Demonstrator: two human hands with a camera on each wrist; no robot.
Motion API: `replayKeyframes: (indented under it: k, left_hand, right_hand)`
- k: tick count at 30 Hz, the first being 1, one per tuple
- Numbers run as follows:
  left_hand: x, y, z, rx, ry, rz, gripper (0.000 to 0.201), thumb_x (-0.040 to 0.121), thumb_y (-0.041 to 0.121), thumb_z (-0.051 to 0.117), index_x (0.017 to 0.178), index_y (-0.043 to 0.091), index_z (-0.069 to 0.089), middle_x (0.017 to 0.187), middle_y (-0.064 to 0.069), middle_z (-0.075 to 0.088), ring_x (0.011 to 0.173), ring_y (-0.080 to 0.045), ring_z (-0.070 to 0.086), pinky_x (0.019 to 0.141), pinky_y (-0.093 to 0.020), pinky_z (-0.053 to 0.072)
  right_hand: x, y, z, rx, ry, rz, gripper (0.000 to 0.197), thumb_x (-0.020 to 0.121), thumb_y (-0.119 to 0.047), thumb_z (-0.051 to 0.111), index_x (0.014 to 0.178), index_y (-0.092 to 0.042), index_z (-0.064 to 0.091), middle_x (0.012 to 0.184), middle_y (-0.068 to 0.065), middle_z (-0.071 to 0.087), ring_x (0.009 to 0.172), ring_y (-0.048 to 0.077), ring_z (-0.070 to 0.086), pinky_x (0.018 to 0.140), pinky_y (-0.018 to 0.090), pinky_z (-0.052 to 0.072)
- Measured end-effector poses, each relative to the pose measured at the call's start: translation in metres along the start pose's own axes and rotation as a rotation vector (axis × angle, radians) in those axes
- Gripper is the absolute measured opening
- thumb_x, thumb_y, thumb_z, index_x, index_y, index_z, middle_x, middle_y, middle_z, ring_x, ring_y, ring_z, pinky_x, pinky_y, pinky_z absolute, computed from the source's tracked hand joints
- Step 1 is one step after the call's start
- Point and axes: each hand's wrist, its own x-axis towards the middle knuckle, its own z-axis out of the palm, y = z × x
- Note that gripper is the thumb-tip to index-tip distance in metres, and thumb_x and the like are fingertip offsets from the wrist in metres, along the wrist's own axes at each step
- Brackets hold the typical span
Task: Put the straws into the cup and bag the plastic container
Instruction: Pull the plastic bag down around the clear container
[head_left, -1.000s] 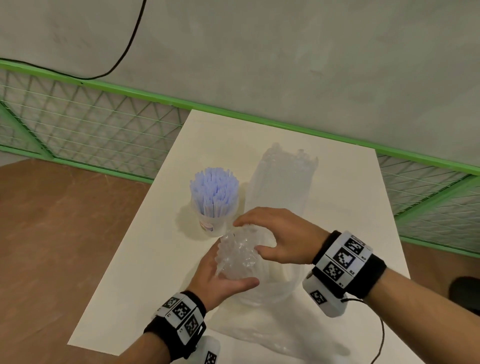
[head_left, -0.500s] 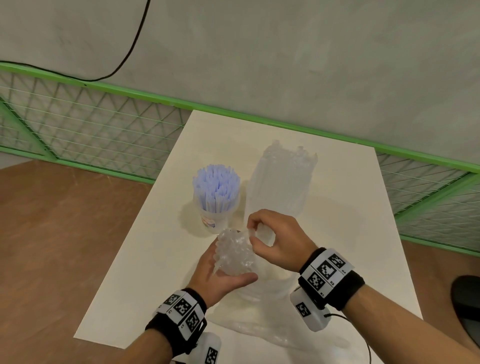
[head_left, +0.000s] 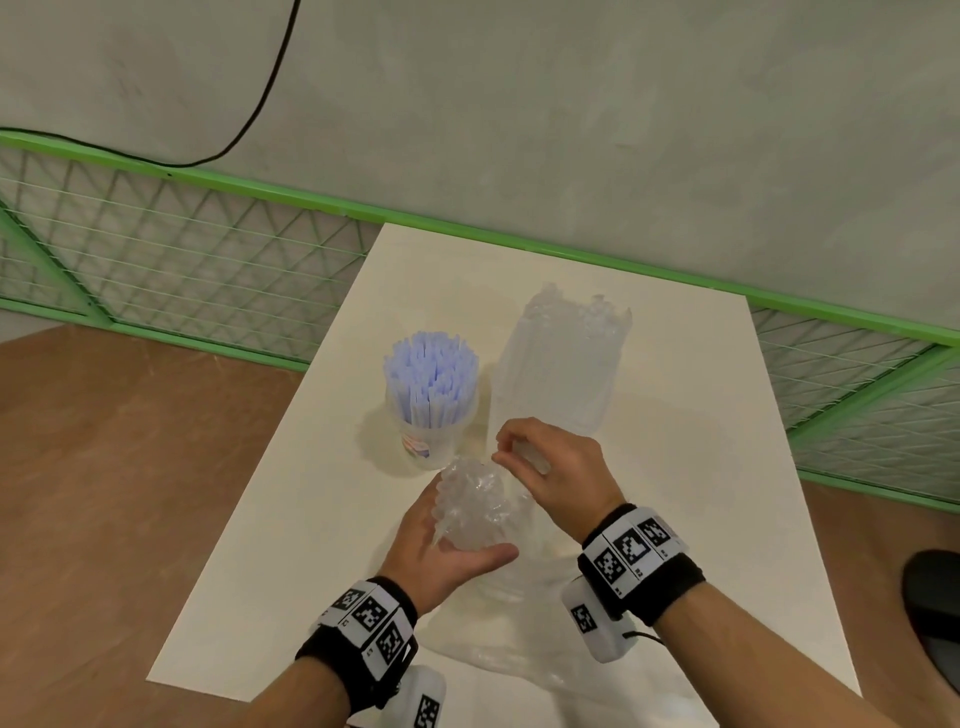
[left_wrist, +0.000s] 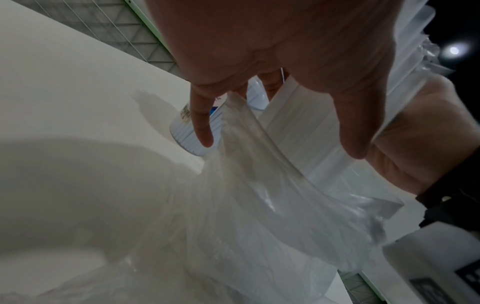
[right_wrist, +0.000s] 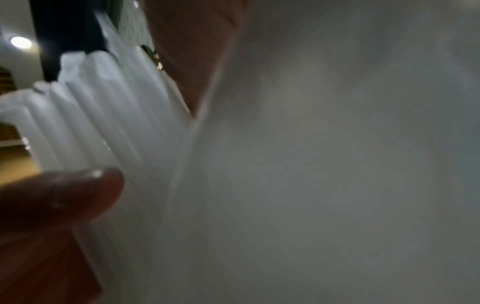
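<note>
A clear cup (head_left: 423, 441) full of blue-white straws (head_left: 431, 379) stands on the white table (head_left: 311, 493). In front of it, my left hand (head_left: 457, 525) grips the bunched neck of a clear plastic bag (head_left: 470, 501). The bag's lower part (head_left: 511, 582) bulges around a clear plastic container, hard to make out through the film. My right hand (head_left: 506, 449), fingers curled, pinches a bit of bag film just right of the bunch. The left wrist view shows my fingers (left_wrist: 202, 127) around the gathered bag (left_wrist: 246, 148). The right wrist view is blurred, with my thumb (right_wrist: 78, 195) beside white straws (right_wrist: 103, 113).
A tall clear plastic pack (head_left: 563, 364) stands right of the cup, close behind my right hand. Loose bag film (head_left: 524, 665) trails to the table's near edge. A green mesh fence (head_left: 182, 249) and a grey wall lie behind; brown floor lies left.
My right hand lifted off the top of the bunched bag, curled its fingers into a pinch and moved slightly away from me. My left hand kept its grip on the bag neck.
</note>
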Motion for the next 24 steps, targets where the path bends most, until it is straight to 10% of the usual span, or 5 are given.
replayKeyframes:
  k: [14, 19, 24]
  left_hand:
    - [0.007, -0.007, 0.002, 0.008, 0.008, 0.013, 0.076, 0.059, 0.005, 0.092, 0.122, 0.025, 0.056, 0.113, 0.008, 0.068, 0.103, 0.001, 0.064, 0.079, -0.006, 0.047]
    - [0.007, -0.007, 0.000, 0.019, 0.012, -0.003, 0.076, 0.060, 0.010, 0.092, 0.122, 0.032, 0.054, 0.112, 0.014, 0.067, 0.103, 0.006, 0.062, 0.078, -0.002, 0.044]
    - [0.009, -0.008, -0.001, 0.026, 0.007, -0.006, 0.078, 0.059, 0.013, 0.093, 0.125, 0.026, 0.055, 0.114, 0.011, 0.068, 0.106, -0.001, 0.063, 0.082, -0.007, 0.047]
  right_hand:
    - [0.048, -0.051, -0.098, 0.374, 0.444, 0.036, 0.024, 0.076, -0.011, 0.083, 0.098, -0.017, 0.074, 0.083, 0.001, 0.075, 0.078, 0.023, 0.073, 0.079, 0.044, 0.059]
    - [0.083, -0.077, -0.175, 0.516, 0.713, -0.172, 0.027, 0.082, -0.001, 0.075, 0.105, 0.007, 0.063, 0.074, -0.001, 0.073, 0.066, 0.027, 0.071, 0.063, 0.033, 0.057]
    - [0.114, -0.028, -0.161, 0.493, 0.650, -0.046, 0.022, 0.079, -0.004, 0.077, 0.098, -0.002, 0.066, 0.074, 0.001, 0.072, 0.065, 0.026, 0.070, 0.066, 0.037, 0.057]
